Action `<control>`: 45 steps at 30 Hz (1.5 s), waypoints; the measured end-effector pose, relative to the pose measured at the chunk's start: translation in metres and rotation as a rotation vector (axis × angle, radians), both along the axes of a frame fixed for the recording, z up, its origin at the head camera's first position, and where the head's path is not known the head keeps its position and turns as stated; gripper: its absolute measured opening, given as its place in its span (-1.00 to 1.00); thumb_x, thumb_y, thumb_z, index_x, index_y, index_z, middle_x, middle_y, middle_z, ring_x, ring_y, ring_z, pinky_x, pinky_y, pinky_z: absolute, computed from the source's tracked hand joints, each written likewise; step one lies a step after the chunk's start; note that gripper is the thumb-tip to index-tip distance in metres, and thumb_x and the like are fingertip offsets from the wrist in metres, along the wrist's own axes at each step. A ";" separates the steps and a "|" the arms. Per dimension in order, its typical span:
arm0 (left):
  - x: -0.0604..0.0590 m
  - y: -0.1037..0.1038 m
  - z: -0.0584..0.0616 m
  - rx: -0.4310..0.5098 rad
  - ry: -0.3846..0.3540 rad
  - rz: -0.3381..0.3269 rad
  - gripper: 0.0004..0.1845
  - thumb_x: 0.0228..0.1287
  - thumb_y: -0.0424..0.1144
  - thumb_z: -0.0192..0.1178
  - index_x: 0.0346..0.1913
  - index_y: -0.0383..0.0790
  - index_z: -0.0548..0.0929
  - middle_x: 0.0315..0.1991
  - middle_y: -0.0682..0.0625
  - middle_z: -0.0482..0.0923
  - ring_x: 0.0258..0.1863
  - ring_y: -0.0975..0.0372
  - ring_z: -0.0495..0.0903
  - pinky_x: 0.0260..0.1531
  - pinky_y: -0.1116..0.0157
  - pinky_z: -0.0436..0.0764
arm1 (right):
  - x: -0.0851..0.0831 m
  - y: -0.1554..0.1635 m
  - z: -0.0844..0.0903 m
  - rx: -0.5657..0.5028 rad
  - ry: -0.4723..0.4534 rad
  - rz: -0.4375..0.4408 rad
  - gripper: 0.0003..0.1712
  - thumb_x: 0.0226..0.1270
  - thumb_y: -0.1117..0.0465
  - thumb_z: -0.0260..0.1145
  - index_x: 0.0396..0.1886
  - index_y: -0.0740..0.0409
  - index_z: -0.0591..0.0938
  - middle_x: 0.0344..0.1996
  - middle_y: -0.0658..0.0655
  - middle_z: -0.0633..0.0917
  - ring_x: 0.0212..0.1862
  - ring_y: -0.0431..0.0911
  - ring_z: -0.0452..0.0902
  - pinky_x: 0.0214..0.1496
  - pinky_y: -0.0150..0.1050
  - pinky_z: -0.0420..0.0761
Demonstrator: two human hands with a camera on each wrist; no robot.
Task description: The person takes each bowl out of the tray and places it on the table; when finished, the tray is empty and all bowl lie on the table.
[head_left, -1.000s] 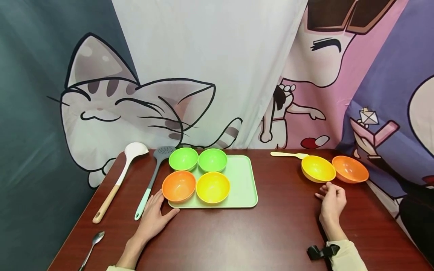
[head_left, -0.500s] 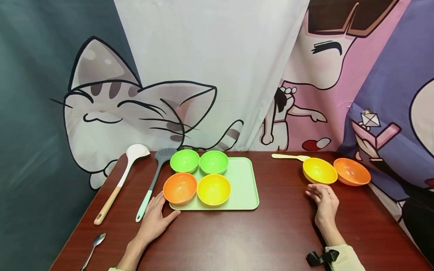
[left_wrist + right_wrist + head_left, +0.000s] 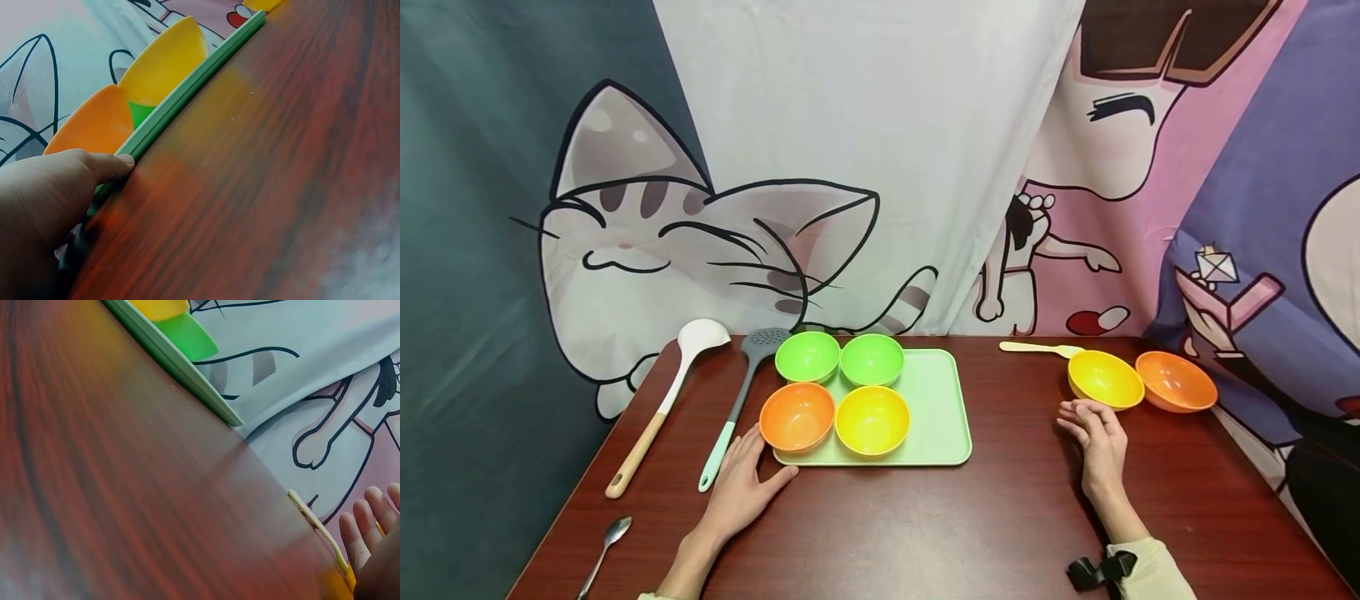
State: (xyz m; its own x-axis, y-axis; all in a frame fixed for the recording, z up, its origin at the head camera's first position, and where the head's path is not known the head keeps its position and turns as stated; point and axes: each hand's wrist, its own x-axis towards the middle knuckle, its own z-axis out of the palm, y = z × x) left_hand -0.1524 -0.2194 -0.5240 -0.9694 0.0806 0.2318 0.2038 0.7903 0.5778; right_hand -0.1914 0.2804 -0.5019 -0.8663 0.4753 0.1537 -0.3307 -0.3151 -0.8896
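A light green tray (image 3: 934, 417) lies left of centre on the table, with two green bowls (image 3: 872, 360), an orange bowl (image 3: 797, 417) and a yellow bowl (image 3: 872, 421) on its left part. My left hand (image 3: 741, 487) rests at the tray's front left corner, fingers extended beside the orange bowl. In the left wrist view its thumb (image 3: 112, 167) touches the tray's edge. Over on the right, my right hand (image 3: 1103, 446) holds nothing, its fingers loosely bent. It is just in front of another yellow bowl (image 3: 1105, 379), which has a second orange bowl (image 3: 1177, 382) beside it.
Behind the right-hand bowls lies a pale yellow utensil (image 3: 1037, 347), partly hidden. On the left are a white ladle (image 3: 677, 375) with a wooden handle, a grey slotted turner (image 3: 747, 387) and a metal spoon (image 3: 606, 550). A printed curtain (image 3: 880, 167) hangs along the back edge.
My right hand has shifted left, away from the front of the right-hand yellow bowl, and its fingers have loosened. The left hand keeps its place at the tray corner.
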 end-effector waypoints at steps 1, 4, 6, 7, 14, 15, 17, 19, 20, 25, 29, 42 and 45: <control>0.000 0.000 0.000 -0.001 0.001 0.001 -0.07 0.16 0.06 0.42 0.44 -0.44 0.31 0.41 -0.35 0.33 0.45 -0.14 0.24 0.47 -0.19 0.04 | -0.001 -0.002 0.000 0.006 -0.004 0.001 -0.89 0.47 0.39 0.15 -0.24 0.36 0.59 -0.39 0.13 0.77 -0.30 -0.08 0.74 -0.24 -0.28 0.76; 0.000 -0.001 0.001 -0.004 0.002 0.001 -0.07 0.16 0.06 0.41 0.44 -0.44 0.30 0.41 -0.35 0.33 0.45 -0.14 0.24 0.47 -0.19 0.04 | -0.004 -0.008 0.000 0.033 -0.011 0.010 -0.89 0.47 0.39 0.16 -0.20 0.39 0.57 -0.37 0.13 0.76 -0.28 -0.08 0.74 -0.23 -0.28 0.76; 0.000 -0.001 0.000 -0.003 0.001 0.001 -0.07 0.16 0.06 0.41 0.44 -0.44 0.30 0.41 -0.35 0.33 0.45 -0.14 0.24 0.47 -0.19 0.04 | -0.006 -0.013 0.000 0.052 -0.003 0.023 -0.89 0.47 0.39 0.16 -0.17 0.42 0.55 -0.35 0.13 0.76 -0.27 -0.09 0.74 -0.21 -0.28 0.76; 0.000 -0.001 0.000 -0.002 0.001 0.001 -0.07 0.16 0.06 0.41 0.44 -0.44 0.30 0.41 -0.35 0.33 0.45 -0.14 0.24 0.47 -0.19 0.04 | -0.007 -0.016 0.000 0.064 0.003 0.032 -0.88 0.47 0.39 0.16 -0.16 0.43 0.54 -0.34 0.12 0.75 -0.26 -0.09 0.74 -0.21 -0.29 0.76; 0.001 0.000 0.000 -0.003 0.007 0.001 -0.07 0.16 0.07 0.41 0.44 -0.43 0.31 0.41 -0.34 0.33 0.45 -0.15 0.24 0.46 -0.19 0.05 | -0.012 -0.034 -0.002 0.114 0.020 0.097 -0.81 0.49 0.37 0.16 -0.09 0.49 0.48 -0.29 0.12 0.73 -0.21 -0.09 0.73 -0.16 -0.29 0.76; 0.001 0.000 0.000 -0.004 0.008 0.001 -0.07 0.17 0.08 0.40 0.44 -0.43 0.31 0.41 -0.34 0.34 0.45 -0.14 0.24 0.46 -0.19 0.05 | -0.013 -0.036 -0.003 0.116 0.016 0.102 -0.80 0.49 0.36 0.16 -0.08 0.49 0.48 -0.29 0.12 0.73 -0.20 -0.09 0.73 -0.16 -0.29 0.76; 0.001 0.001 0.001 -0.004 0.013 0.003 -0.08 0.17 0.08 0.40 0.44 -0.42 0.32 0.41 -0.34 0.34 0.45 -0.15 0.25 0.46 -0.18 0.05 | -0.016 -0.041 -0.003 0.118 0.009 0.112 -0.79 0.49 0.35 0.16 -0.07 0.49 0.47 -0.28 0.12 0.72 -0.19 -0.08 0.74 -0.15 -0.28 0.76; 0.001 0.001 0.002 -0.007 0.021 0.005 -0.09 0.17 0.07 0.40 0.43 -0.43 0.33 0.41 -0.35 0.35 0.44 -0.16 0.26 0.45 -0.18 0.06 | -0.018 -0.047 -0.004 0.124 -0.001 0.120 -0.77 0.49 0.35 0.16 -0.06 0.50 0.46 -0.28 0.12 0.72 -0.19 -0.08 0.74 -0.15 -0.28 0.76; 0.002 0.001 0.002 -0.009 0.026 0.007 -0.09 0.17 0.07 0.40 0.42 -0.43 0.34 0.40 -0.35 0.35 0.43 -0.17 0.27 0.45 -0.19 0.08 | -0.020 -0.050 -0.005 0.127 -0.002 0.125 -0.77 0.49 0.35 0.16 -0.05 0.51 0.46 -0.27 0.13 0.72 -0.19 -0.08 0.74 -0.15 -0.27 0.76; 0.004 0.001 0.002 -0.009 0.015 0.013 -0.09 0.18 0.08 0.39 0.42 -0.45 0.34 0.40 -0.37 0.34 0.43 -0.20 0.27 0.44 -0.20 0.08 | -0.030 -0.065 -0.009 0.174 0.034 0.135 -0.73 0.47 0.40 0.16 -0.02 0.60 0.44 -0.26 0.13 0.71 -0.19 -0.14 0.73 -0.14 -0.27 0.76; 0.003 0.001 0.002 -0.002 -0.006 0.019 -0.08 0.17 0.09 0.39 0.43 -0.44 0.32 0.42 -0.37 0.31 0.44 -0.19 0.25 0.46 -0.19 0.05 | -0.042 -0.076 -0.009 0.202 0.082 0.133 -0.72 0.45 0.42 0.16 -0.03 0.63 0.42 -0.25 0.15 0.69 -0.19 -0.19 0.72 -0.15 -0.30 0.76; 0.003 0.002 0.003 -0.008 -0.009 0.020 -0.08 0.18 0.09 0.39 0.43 -0.44 0.33 0.42 -0.36 0.32 0.44 -0.20 0.25 0.45 -0.19 0.06 | -0.063 -0.099 -0.008 0.218 0.066 0.123 -0.71 0.44 0.38 0.20 -0.04 0.61 0.46 -0.25 0.13 0.67 -0.18 -0.15 0.71 -0.12 -0.18 0.77; 0.002 0.001 0.002 -0.011 -0.006 0.021 -0.08 0.17 0.09 0.39 0.43 -0.44 0.32 0.42 -0.36 0.32 0.44 -0.19 0.25 0.45 -0.18 0.06 | -0.067 -0.102 -0.008 0.230 0.053 0.111 -0.70 0.44 0.37 0.22 -0.03 0.59 0.47 -0.24 0.14 0.65 -0.15 -0.10 0.70 -0.11 -0.19 0.77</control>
